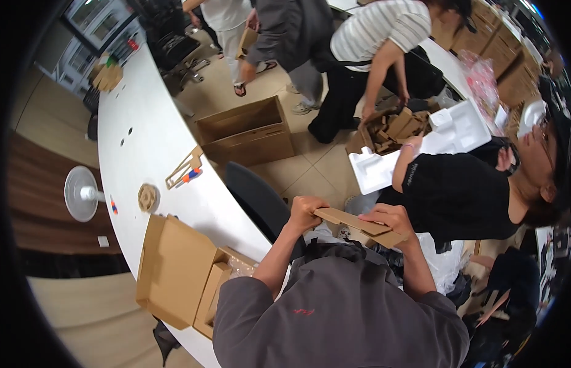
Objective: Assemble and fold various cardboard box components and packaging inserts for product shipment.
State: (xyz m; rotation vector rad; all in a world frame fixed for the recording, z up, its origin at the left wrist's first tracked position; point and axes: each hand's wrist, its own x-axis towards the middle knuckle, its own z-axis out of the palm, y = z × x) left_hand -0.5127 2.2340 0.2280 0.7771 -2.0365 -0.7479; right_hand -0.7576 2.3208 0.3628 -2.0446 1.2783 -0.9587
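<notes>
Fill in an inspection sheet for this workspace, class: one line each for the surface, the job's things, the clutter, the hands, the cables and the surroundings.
Surface: long white table, curved by the lens, on the person's left.
Job's things: folded cardboard piece held in front of the chest.
Clutter: open cardboard box at the table's near end; a round cardboard disc and a cardboard frame farther along.
Hands: left hand grips the piece's left end; right hand grips its right end.
Cables: nothing seen.
Surroundings: open brown box on the tiled floor, white foam packing, a dark chair back, a white fan, and other people standing and bending nearby.
</notes>
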